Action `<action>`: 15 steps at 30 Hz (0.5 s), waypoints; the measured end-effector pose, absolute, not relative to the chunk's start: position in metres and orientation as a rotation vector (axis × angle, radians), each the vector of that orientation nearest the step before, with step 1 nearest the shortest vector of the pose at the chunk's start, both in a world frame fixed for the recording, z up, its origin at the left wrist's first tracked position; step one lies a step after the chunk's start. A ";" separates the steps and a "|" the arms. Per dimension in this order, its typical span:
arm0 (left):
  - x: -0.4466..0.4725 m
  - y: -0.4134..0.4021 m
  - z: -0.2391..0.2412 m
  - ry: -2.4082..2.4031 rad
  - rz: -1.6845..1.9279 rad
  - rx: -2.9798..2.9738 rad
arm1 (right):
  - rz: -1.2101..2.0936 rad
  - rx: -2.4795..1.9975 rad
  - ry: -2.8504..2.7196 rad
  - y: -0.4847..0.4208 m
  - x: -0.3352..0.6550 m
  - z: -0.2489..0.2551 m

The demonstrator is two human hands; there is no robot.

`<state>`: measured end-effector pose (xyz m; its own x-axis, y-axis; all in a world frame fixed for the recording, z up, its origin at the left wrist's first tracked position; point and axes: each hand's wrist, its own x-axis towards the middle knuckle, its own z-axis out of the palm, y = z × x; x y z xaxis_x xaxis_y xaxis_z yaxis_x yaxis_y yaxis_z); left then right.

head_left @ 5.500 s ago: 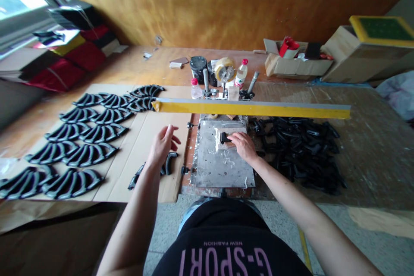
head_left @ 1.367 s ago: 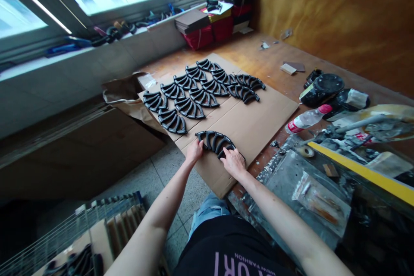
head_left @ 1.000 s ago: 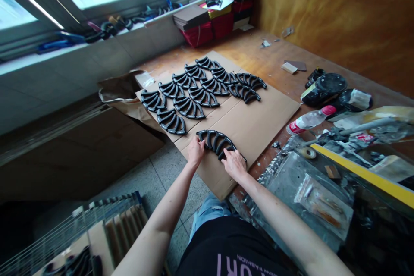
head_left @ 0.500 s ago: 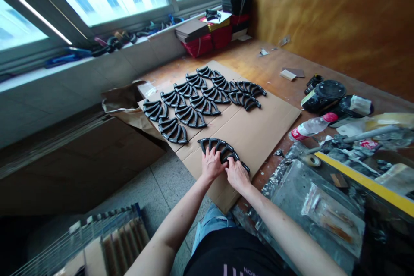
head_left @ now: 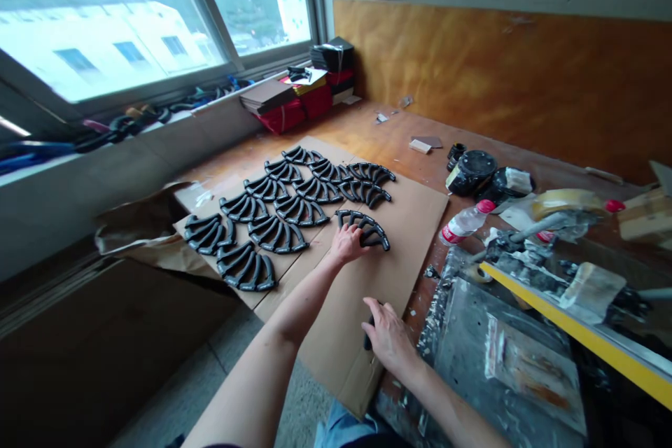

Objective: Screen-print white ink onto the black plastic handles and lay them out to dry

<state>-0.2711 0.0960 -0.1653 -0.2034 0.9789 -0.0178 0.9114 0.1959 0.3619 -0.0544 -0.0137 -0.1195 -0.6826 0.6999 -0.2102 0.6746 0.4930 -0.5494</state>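
Note:
My left hand (head_left: 348, 243) is closed on the near edge of a black fan-shaped ribbed piece (head_left: 375, 229) on the flattened cardboard (head_left: 336, 325). Closer to me, my right hand (head_left: 393, 337) has its thumb and index finger around a short black piece (head_left: 368, 341). Most of that piece is hidden by the fingers, so its kind cannot be made out. Several similar black fan pieces (head_left: 276, 229) lie in overlapping rows on the left and far part of the cardboard.
A red-capped plastic bottle (head_left: 465, 222) and black jars (head_left: 472, 171) stand right of the cardboard. A yellow-edged bar (head_left: 572, 325) and a grey, paint-spattered board (head_left: 472, 322) lie at the right front. Stacked red and black bundles (head_left: 286, 115) sit near the window.
My left hand has pushed the fan piece away from me, nearer the rows. My right hand has come off it and now holds the short black piece. The view has turned right.

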 end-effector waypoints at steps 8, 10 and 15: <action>-0.277 0.141 -0.171 2.438 0.294 1.560 | 0.984 -1.383 -2.410 -0.016 -0.005 -0.102; -0.271 0.138 -0.180 2.518 0.373 1.539 | 0.949 -1.401 -2.328 -0.019 0.014 -0.096; -0.255 0.115 -0.217 2.445 0.693 1.607 | 0.670 -1.610 -2.073 -0.023 0.096 -0.092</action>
<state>-0.2554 0.1153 -0.2171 -0.4222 0.8963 0.1359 0.8342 0.3255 0.4451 0.0965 -0.0234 -0.0919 -0.2339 0.9714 0.0404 0.7642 0.2094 -0.6100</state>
